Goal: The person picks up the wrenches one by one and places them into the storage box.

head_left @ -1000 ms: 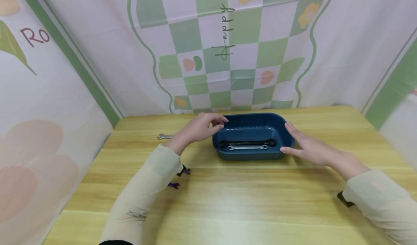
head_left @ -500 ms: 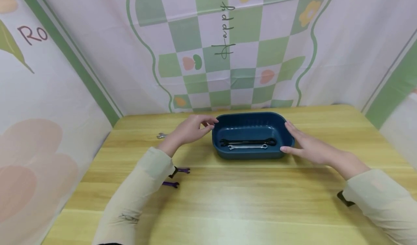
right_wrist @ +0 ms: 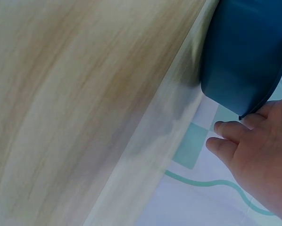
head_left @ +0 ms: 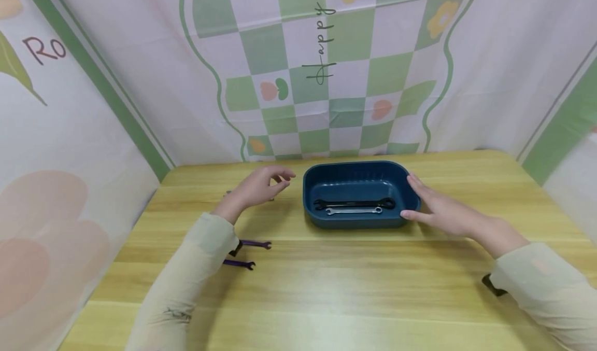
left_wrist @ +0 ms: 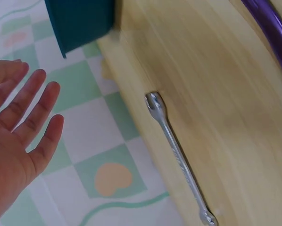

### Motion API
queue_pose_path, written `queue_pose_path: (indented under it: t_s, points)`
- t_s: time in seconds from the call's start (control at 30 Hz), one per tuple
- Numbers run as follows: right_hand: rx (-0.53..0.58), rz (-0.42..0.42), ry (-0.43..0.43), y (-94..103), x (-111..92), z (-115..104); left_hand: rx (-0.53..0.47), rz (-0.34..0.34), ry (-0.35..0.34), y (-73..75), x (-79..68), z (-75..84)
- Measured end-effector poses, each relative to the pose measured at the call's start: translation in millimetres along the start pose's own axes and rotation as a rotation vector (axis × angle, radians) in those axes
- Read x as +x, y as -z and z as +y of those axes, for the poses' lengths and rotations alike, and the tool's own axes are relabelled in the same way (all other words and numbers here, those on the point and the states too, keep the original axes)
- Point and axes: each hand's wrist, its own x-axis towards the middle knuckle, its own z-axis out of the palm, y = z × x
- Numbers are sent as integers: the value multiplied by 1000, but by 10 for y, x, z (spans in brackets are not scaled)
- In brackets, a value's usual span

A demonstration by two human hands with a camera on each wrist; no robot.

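Observation:
A dark blue plastic basin (head_left: pixel 359 223) stands toward the back of the table. Inside it lie a black wrench (head_left: pixel 355 204) and a smaller silver wrench (head_left: pixel 354 211), side by side. My right hand (head_left: pixel 440 211) rests on the basin's right end, thumb at the front rim and fingers spread along the side. Left of the basin, my left hand (head_left: pixel 258 187) hovers with nothing in it, its fingers loosely bent. Another silver wrench (left_wrist: pixel 179 157) lies on the table below that hand, mostly hidden by it in the head view.
Two purple wrenches, one farther back (head_left: pixel 256 244) and one nearer (head_left: pixel 240 263), lie on the wooden table (head_left: pixel 350 289), partly covered by my left forearm. A patterned cloth (head_left: pixel 345 76) hangs close behind the table's back edge.
My left hand has moved left, away from the basin's left rim, uncovering more of the purple wrenches and covering more of the silver one. The right hand stays on the basin.

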Motion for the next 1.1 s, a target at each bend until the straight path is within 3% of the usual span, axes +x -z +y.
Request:
queue_pose_path:
  t_s: [0.6,1.1]
  points:
    - [-8,-1,2,37,-5,-23,-9,20,59,9,-55,-378]
    - [1,13,0,-18,-6,-13,71,-82,170,-160,-88,-473]
